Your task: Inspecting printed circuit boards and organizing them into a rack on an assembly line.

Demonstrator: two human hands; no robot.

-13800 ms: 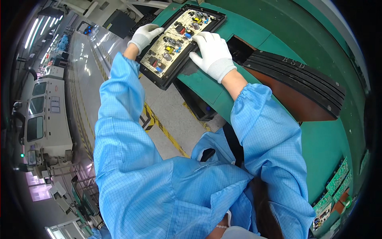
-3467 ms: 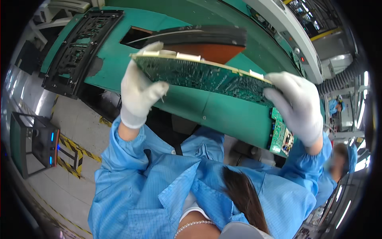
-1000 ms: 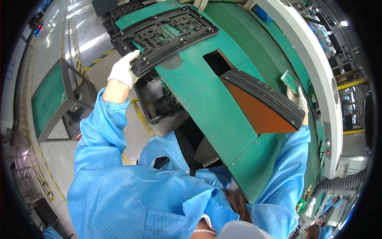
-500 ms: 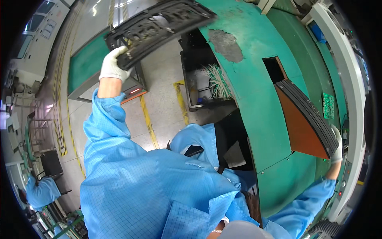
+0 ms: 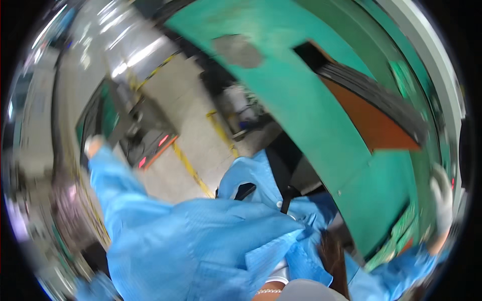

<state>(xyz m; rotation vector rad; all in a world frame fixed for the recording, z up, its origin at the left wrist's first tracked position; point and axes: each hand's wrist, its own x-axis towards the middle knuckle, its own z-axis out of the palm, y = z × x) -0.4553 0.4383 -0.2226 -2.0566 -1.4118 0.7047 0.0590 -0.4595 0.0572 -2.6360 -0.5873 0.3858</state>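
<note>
My left hand (image 5: 93, 146), in a white glove, is stretched far out to the left and smeared by motion. It grips the lower end of a dark, flat black tray (image 5: 90, 123) by a green-topped cart; the finger detail is blurred. On the right, my gloved right hand (image 5: 442, 200) hangs beside the machine's edge, fingers apart and nothing in them. Nearest to it are several stacked black trays (image 5: 374, 95) above an orange-brown panel (image 5: 374, 118) on the green bench.
The long green bench (image 5: 306, 125) has a bare grey patch and a dark rectangular opening. A green circuit board (image 5: 401, 78) lies on its far side; green board-like pieces (image 5: 399, 236) lie at lower right. The cart (image 5: 113, 113) stands left. A dark bin (image 5: 236, 108) sits under the bench.
My left hand has swung further left and lower, taking the black tray to the cart. My right hand has come away from the stacked trays. The whole view has turned and blurred.
</note>
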